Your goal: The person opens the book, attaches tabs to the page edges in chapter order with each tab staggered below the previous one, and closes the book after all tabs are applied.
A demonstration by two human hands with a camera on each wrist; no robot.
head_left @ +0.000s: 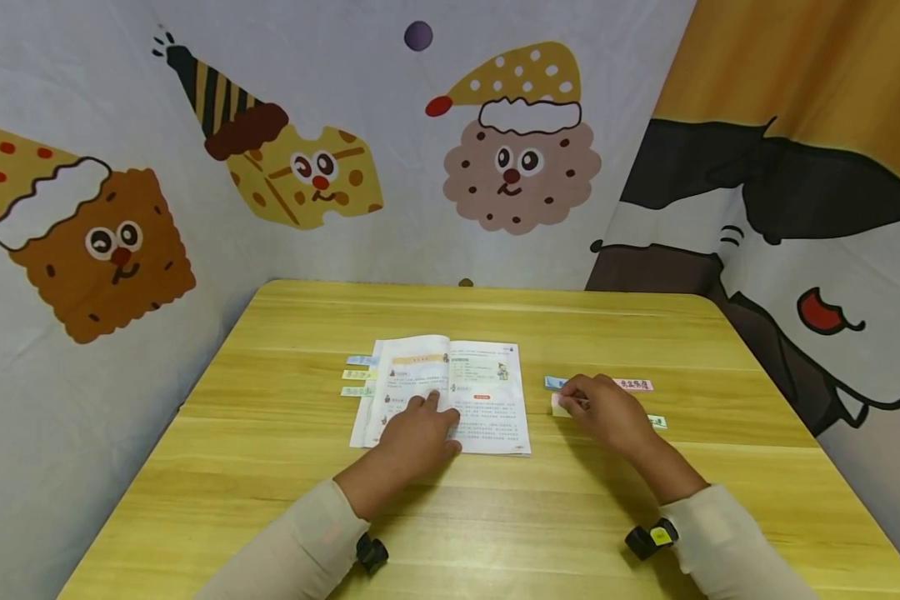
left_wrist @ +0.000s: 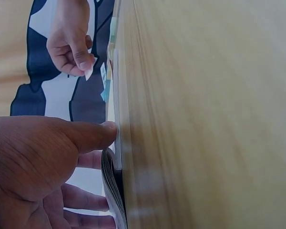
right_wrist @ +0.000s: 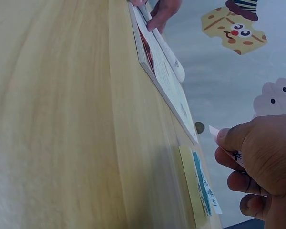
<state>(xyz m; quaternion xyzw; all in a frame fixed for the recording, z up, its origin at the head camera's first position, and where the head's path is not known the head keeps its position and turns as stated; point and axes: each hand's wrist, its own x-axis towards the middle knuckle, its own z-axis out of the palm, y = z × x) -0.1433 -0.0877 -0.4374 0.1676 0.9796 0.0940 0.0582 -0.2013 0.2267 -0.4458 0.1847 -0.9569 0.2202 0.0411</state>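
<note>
An open book (head_left: pixel 487 421) lies on the table, printed pages facing up. My left hand (head_left: pixel 417 429) rests across its lower middle, fingers extended over the pages near the fold; in the left wrist view the thumb (left_wrist: pixel 93 135) presses along the page. To the right of the book, my right hand (head_left: pixel 603 412) pinches a small pale paper strip (right_wrist: pixel 213 131) between thumb and fingers, with dark writing on the part inside the hand. Around that hand are a blue strip (head_left: pixel 553 382), a pale yellow strip (head_left: pixel 559 407), a pink strip (head_left: pixel 635 385) and a green-edged strip (head_left: pixel 657 422), partly covered by it.
Three paper tabs, blue (head_left: pixel 359 361), yellow (head_left: pixel 355 375) and green (head_left: pixel 354 391), stick out from the book's left edge. The wooden table (head_left: pixel 495 525) ends at the back against a cartoon-printed cloth (head_left: pixel 412 208). Both wrists carry small black devices (head_left: pixel 651 538).
</note>
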